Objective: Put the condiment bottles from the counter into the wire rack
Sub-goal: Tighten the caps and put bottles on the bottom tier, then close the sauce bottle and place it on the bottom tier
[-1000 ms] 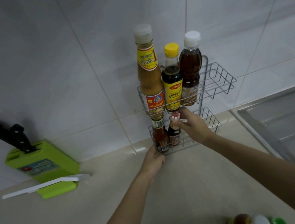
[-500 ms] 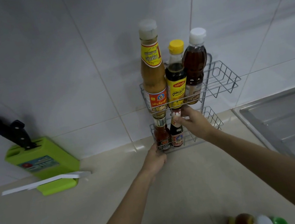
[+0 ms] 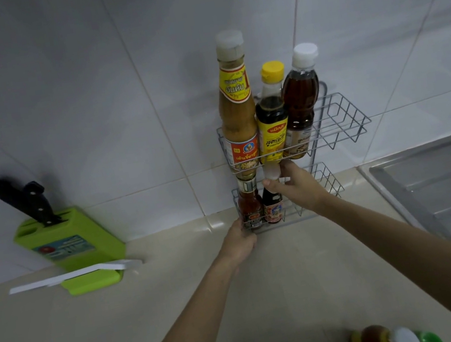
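Seating the small bottle in the lower tier.
Your right hand point(image 3: 300, 186) is pinching the small dark glass bottle point(image 3: 273, 207) by its white cap, slippery and breakable; your left hand point(image 3: 241, 242) is gripping the grey wire rack point(image 3: 342, 120).

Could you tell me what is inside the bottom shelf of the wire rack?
The bottom shelf holds two small bottles: a red sauce bottle and a dark one, whose neck the right hand covers.

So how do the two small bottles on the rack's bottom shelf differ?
The left small bottle holds reddish sauce, has a metal-looking cap and goes untouched; the right small bottle holds near-black sauce and has a pale cap gripped by the right hand. The left hand is at the rack corner. Both bottles stand upright, side by side.
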Available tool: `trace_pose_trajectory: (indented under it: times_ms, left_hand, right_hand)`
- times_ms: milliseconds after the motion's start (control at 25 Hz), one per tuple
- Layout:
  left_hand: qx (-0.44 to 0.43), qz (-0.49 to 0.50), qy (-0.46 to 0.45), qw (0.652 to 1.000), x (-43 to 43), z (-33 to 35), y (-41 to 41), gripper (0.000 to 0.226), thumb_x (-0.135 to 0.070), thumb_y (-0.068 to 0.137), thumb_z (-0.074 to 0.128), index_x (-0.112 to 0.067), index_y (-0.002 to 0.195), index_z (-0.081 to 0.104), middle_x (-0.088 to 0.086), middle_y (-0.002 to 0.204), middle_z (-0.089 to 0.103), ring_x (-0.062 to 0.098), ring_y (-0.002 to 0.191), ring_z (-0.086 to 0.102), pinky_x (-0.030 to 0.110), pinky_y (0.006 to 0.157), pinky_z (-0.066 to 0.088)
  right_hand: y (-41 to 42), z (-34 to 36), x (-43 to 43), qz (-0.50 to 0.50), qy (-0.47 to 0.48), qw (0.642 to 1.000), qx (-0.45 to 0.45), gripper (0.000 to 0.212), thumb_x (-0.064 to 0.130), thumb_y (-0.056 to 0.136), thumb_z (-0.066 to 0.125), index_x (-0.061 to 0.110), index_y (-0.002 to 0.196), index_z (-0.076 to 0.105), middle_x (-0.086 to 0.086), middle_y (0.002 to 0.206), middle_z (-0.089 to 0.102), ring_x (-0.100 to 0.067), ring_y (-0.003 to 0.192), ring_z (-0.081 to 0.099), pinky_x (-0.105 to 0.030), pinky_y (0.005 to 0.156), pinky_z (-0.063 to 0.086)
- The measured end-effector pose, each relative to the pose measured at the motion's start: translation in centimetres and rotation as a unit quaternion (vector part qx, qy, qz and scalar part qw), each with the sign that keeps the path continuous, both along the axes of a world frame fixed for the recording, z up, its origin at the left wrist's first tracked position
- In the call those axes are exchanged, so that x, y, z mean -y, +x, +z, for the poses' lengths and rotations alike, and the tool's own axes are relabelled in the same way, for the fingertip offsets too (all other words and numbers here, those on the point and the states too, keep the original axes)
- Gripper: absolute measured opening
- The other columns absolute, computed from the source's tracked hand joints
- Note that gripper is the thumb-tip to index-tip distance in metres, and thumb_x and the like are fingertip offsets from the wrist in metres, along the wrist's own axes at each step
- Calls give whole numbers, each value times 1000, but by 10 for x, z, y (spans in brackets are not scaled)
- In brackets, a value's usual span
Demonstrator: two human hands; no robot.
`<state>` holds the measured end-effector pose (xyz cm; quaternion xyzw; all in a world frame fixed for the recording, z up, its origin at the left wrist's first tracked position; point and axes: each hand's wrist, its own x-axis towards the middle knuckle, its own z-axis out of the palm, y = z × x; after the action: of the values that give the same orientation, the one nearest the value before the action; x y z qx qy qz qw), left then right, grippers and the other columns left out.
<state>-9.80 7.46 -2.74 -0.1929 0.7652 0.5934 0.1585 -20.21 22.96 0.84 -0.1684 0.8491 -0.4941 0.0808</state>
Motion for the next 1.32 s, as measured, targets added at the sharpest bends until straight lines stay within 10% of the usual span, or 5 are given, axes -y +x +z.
trace_pose_trajectory:
  times_ms: [240, 600, 840, 1000, 1320]
  left_hand:
    - [14, -96, -111, 989, -20, -18, 40, 51, -8, 92, 50, -7, 142, 40, 11, 150, 42, 24, 136, 43, 29, 109, 37]
    - [-35, -365, -128, 922, -117, -17, 127, 75, -32, 80, 73, -14, 143, 38, 6, 148, 42, 20, 137, 42, 34, 113, 37]
    - [-73, -303, -137, 940, -157, -21, 151, 42, -38, 72, 66, -32, 110, 49, -6, 101, 63, 12, 89, 62, 35, 81, 56]
    - [-106, -285, -151, 941, -156, -12, 160, 30, -34, 83, 67, -29, 107, 51, -7, 102, 64, 11, 86, 58, 19, 62, 38]
    - [-117, -371, -142, 910, -96, 8, 167, 61, -51, 75, 71, -28, 128, 52, -3, 120, 66, 15, 106, 63, 39, 96, 50]
  right_hand:
    - [44, 10, -41, -81, -27, 995, 59, 41, 37, 88, 64, 12, 119, 54, -4, 113, 63, -17, 107, 58, -22, 79, 46]
    - [165, 52, -142, 174, 190, 966, -3, 14, 27, 91, 60, 18, 100, 67, 5, 93, 69, -6, 81, 62, -26, 74, 52]
    - [222, 48, -168, 182, 333, 924, -55, 31, 36, 88, 63, 25, 116, 57, 5, 112, 55, -8, 86, 58, -26, 78, 52]
    - [236, 41, -166, 149, 369, 907, -137, 35, 30, 89, 62, 17, 121, 57, -3, 116, 56, -19, 97, 57, -31, 85, 49]
    - [216, 79, -133, 345, 432, 797, -243, 41, 52, 93, 46, 13, 104, 51, -8, 95, 59, -25, 84, 55, -39, 74, 47]
